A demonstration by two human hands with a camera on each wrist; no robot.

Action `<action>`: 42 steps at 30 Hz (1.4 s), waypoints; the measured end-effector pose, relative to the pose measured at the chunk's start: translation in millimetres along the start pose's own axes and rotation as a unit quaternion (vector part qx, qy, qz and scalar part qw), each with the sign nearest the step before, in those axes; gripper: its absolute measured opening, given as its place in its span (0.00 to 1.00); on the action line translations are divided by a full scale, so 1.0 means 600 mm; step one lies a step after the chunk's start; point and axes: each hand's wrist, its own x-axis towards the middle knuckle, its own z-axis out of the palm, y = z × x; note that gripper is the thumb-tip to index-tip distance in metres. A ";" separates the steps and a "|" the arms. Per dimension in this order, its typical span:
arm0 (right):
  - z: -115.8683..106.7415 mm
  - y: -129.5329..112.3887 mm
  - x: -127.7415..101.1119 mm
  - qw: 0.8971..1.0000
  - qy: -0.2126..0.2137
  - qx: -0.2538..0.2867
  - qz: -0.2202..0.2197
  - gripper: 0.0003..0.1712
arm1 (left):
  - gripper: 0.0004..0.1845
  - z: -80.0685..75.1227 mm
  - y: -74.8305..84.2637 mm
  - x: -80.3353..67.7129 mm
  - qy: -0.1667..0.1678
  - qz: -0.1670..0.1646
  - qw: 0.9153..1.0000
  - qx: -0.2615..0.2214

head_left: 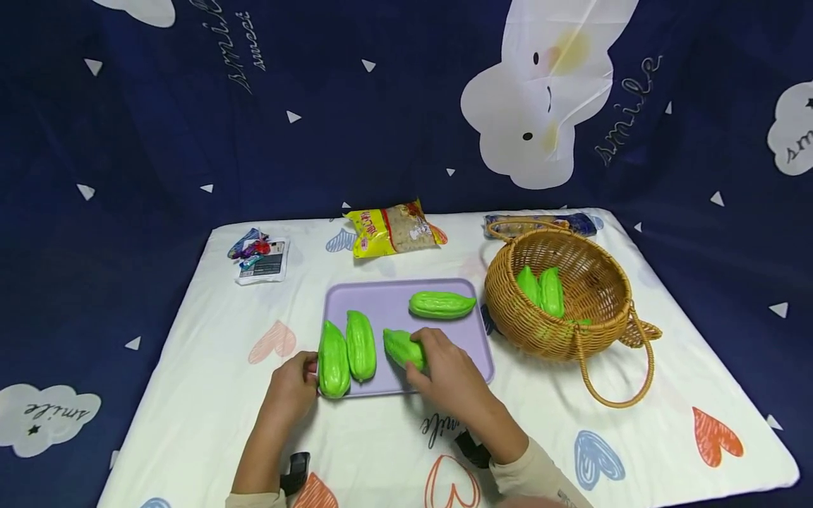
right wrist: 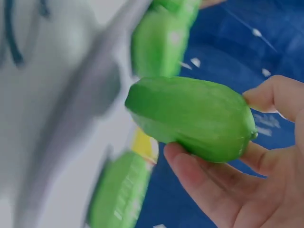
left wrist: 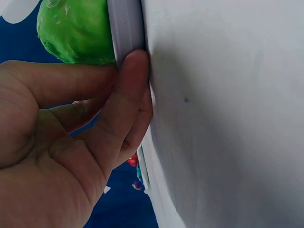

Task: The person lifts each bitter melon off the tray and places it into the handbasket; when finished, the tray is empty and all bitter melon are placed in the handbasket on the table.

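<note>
My left hand (head_left: 293, 386) pinches the left rim of a lilac tray (head_left: 389, 300); the left wrist view has thumb and fingertips on that rim (left wrist: 127, 28). In my right hand (head_left: 449, 375) is a bright green bitter gourd (head_left: 401, 347), gripped by one end over the tray's middle. The right wrist view gives this gourd (right wrist: 190, 116) with fingers around its near end. Two upright bitter gourds, an outer one (head_left: 333, 361) and an inner one (head_left: 361, 346), lie side by side at the tray's left. Another bitter gourd (head_left: 442, 305) lies crosswise at the back right.
Right of the tray stands a wicker basket (head_left: 517, 321) with handles, holding several green gourds (head_left: 551, 291). Toward the back edge lie a yellow snack bag (head_left: 394, 229) and a dark blue packet (head_left: 578, 224). Small wrapped candies (head_left: 252, 248) rest on a flat packet (head_left: 267, 264) at back left.
</note>
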 end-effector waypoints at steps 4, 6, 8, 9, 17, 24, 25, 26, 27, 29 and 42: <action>-0.048 0.009 -0.002 0.996 0.090 0.005 -0.017 0.21 | 0.19 -0.001 -0.001 0.000 0.002 0.006 1.000 -0.002; -0.073 0.017 -0.001 0.990 0.141 0.014 -0.019 0.22 | 0.19 -0.002 -0.001 0.000 0.004 0.011 1.000 0.000; -0.095 0.028 0.000 0.981 0.190 0.030 -0.011 0.22 | 0.18 -0.002 -0.001 0.000 0.005 0.015 1.000 0.001; -0.105 0.035 0.001 0.976 0.213 0.035 -0.002 0.23 | 0.18 -0.003 -0.001 0.000 0.005 0.017 1.000 0.001; -0.141 0.109 0.005 0.944 0.319 0.030 0.080 0.24 | 0.19 -0.002 -0.002 -0.002 -0.001 0.011 1.000 0.002; -0.140 0.149 0.002 0.936 0.328 -0.023 0.125 0.23 | 0.19 -0.003 -0.005 0.000 0.003 0.017 1.000 0.009; -0.140 0.151 0.003 0.936 0.326 -0.028 0.129 0.23 | 0.19 -0.003 -0.005 0.001 0.003 0.016 1.000 0.010; -0.140 0.153 0.003 0.936 0.324 -0.034 0.132 0.23 | 0.19 -0.002 -0.005 0.001 0.003 0.015 1.000 0.009; -0.141 0.154 0.004 0.936 0.322 -0.039 0.135 0.23 | 0.19 -0.002 -0.004 0.001 0.002 0.014 1.000 0.009; -0.140 0.154 0.006 0.937 0.317 -0.048 0.139 0.22 | 0.19 -0.003 -0.004 0.001 0.002 0.012 1.000 0.006; -0.116 0.113 0.011 0.950 0.299 -0.052 0.071 0.20 | 0.19 -0.003 -0.006 0.002 0.004 0.020 1.000 0.008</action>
